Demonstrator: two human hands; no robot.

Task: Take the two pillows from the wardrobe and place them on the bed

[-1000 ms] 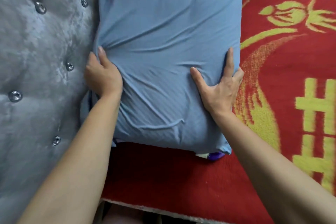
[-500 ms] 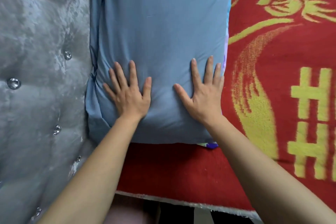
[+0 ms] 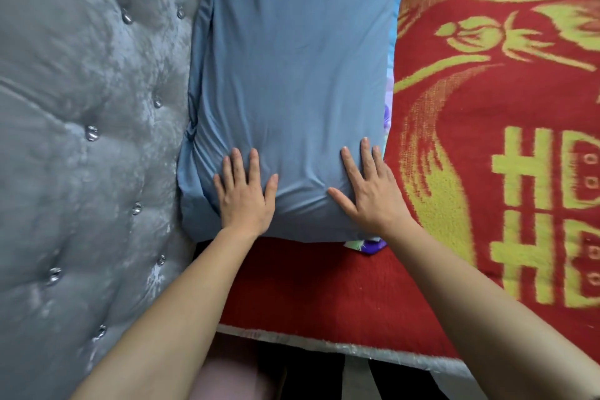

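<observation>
A blue pillow [image 3: 292, 75] lies flat on the bed [image 3: 324, 286], its long left side pressed against the headboard. My left hand [image 3: 243, 195] rests palm down on the pillow's near left corner with fingers spread. My right hand [image 3: 367, 191] lies flat on the near right corner, fingers apart. Neither hand grips the fabric. A purple flowered edge [image 3: 367, 243] pokes out from under the pillow's near right corner and along its right side; I cannot tell whether it is a second pillow.
A grey tufted headboard [image 3: 81, 140] with shiny buttons fills the left. A red blanket with yellow patterns [image 3: 503, 140] covers the bed to the right. The mattress's near edge [image 3: 357, 347] runs below my arms, with dark floor beneath it.
A second ago my hands held the pillow's two sides. They then moved onto its top and now press flat nearer its front corners, a little wider apart. The pillow lies smoother.
</observation>
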